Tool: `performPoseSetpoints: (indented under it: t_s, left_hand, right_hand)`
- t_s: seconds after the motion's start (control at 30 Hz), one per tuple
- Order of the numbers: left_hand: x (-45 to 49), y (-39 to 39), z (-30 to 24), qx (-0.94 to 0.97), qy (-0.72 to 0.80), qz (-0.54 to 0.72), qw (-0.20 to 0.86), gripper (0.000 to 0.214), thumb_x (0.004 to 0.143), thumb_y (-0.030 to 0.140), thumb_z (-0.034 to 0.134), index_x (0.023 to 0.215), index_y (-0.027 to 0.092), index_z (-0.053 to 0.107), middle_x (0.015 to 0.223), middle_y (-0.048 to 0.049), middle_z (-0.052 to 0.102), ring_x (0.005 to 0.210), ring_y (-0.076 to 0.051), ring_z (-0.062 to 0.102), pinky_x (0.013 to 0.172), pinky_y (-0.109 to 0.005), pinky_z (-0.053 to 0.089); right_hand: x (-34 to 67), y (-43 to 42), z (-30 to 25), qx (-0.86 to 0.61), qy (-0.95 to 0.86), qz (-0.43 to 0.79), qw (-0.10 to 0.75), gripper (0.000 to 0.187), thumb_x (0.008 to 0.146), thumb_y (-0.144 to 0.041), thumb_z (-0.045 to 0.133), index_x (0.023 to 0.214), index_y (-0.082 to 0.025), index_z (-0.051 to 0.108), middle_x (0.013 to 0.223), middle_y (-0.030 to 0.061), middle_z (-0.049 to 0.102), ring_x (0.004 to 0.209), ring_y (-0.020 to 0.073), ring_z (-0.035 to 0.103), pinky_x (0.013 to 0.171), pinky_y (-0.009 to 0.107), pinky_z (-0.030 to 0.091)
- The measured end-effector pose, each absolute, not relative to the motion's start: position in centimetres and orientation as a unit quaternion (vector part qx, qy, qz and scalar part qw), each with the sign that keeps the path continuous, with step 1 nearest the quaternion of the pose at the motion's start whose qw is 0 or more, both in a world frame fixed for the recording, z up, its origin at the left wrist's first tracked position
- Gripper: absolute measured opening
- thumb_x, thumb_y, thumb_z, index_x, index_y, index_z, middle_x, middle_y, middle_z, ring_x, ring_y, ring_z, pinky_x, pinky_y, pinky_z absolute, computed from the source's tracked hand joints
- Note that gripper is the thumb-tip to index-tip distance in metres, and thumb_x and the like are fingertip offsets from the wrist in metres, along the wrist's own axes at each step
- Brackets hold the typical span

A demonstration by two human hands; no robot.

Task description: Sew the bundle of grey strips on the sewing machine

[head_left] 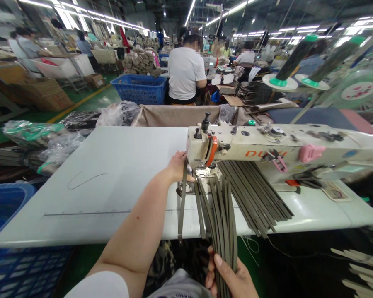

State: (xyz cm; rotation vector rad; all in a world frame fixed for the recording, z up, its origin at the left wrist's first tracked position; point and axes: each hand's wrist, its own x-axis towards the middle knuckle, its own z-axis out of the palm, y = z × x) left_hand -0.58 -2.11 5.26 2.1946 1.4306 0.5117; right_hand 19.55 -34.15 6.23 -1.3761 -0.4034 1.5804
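Observation:
My left hand point(178, 166) reaches to the needle end of a cream sewing machine point(279, 150) and pinches the top of a grey-green strap point(182, 207) that hangs over the table's front edge. My right hand point(231, 278), low at the bottom of the view, is closed round a bundle of grey-green straps point(221, 215) that fans up toward the presser foot. A second spread of the same straps point(256, 194) lies under the machine's arm.
The white sewing table point(112, 178) extends left. Blue crates point(6, 248) stand at the lower left, plastic-wrapped bundles point(34, 142) at the left edge. A person in a white shirt point(185, 72) sits ahead with their back turned. Thread cones point(294, 62) rise at the upper right.

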Motion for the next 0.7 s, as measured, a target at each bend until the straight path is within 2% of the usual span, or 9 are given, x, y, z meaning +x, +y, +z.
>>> performPoseSetpoints:
  t_s: [0.13, 0.27, 0.37, 0.47, 0.6, 0.7]
  left_hand:
    - [-0.2, -2.3, 5.7, 0.794, 0.532, 0.173, 0.237, 0.115, 0.051, 0.037, 0.106, 0.156, 0.019, 0.061, 0.167, -0.0193, 0.056, 0.160, -0.048, 0.047, 0.135, -0.064, 0.041]
    - [0.0, -2.6, 6.3, 0.800, 0.534, 0.149, 0.230, 0.116, 0.052, 0.039, 0.107, 0.156, 0.014, 0.062, 0.169, -0.0226, 0.054, 0.163, -0.051, 0.042, 0.138, -0.065, 0.038]
    - [0.1, -3.0, 7.0, 0.796, 0.541, 0.139, 0.232, 0.123, 0.055, 0.040, 0.106, 0.164, 0.012, 0.056, 0.171, -0.0216, 0.052, 0.165, -0.050, 0.040, 0.140, -0.059, 0.036]
    - [0.2, -3.3, 7.6, 0.802, 0.537, 0.119, 0.233, 0.119, 0.055, 0.042, 0.105, 0.161, 0.015, 0.059, 0.172, -0.0198, 0.051, 0.167, -0.049, 0.037, 0.141, -0.059, 0.033]
    - [0.3, -3.5, 8.0, 0.802, 0.535, 0.129, 0.233, 0.119, 0.054, 0.040, 0.106, 0.160, 0.014, 0.059, 0.171, -0.0212, 0.051, 0.163, -0.050, 0.042, 0.138, -0.060, 0.037]
    - [0.2, -3.4, 7.8, 0.803, 0.531, 0.133, 0.234, 0.113, 0.054, 0.039, 0.106, 0.155, 0.014, 0.063, 0.170, -0.0224, 0.052, 0.161, -0.051, 0.044, 0.136, -0.060, 0.040]
  right_hand:
    - [19.9, -34.1, 6.2, -0.568, -0.151, 0.654, 0.476, 0.076, 0.064, -0.074, 0.111, 0.101, -0.013, 0.084, 0.062, 0.0077, 0.079, 0.047, 0.0159, 0.068, 0.051, 0.022, 0.053]
    - [19.9, -34.1, 6.4, -0.546, -0.125, 0.661, 0.500, 0.072, 0.056, -0.060, 0.119, 0.103, -0.014, 0.088, 0.072, 0.0082, 0.082, 0.059, 0.0238, 0.078, 0.057, 0.028, 0.061]
    - [19.8, -34.2, 6.6, -0.544, -0.116, 0.666, 0.497, 0.066, 0.052, -0.058, 0.120, 0.090, -0.014, 0.088, 0.076, 0.0107, 0.084, 0.068, 0.0284, 0.082, 0.061, 0.030, 0.064]
    - [19.9, -34.3, 6.6, -0.556, -0.129, 0.665, 0.482, 0.065, 0.052, -0.061, 0.119, 0.078, -0.014, 0.084, 0.077, 0.0124, 0.085, 0.069, 0.0272, 0.082, 0.062, 0.029, 0.064]
    - [20.1, -34.5, 6.4, -0.586, -0.144, 0.665, 0.440, 0.072, 0.050, -0.068, 0.117, 0.079, -0.014, 0.081, 0.070, 0.0142, 0.084, 0.058, 0.0214, 0.077, 0.058, 0.025, 0.060]
    - [20.1, -34.6, 6.4, -0.605, -0.146, 0.650, 0.436, 0.075, 0.049, -0.072, 0.116, 0.082, -0.016, 0.078, 0.067, 0.0129, 0.083, 0.055, 0.0208, 0.073, 0.054, 0.024, 0.058]
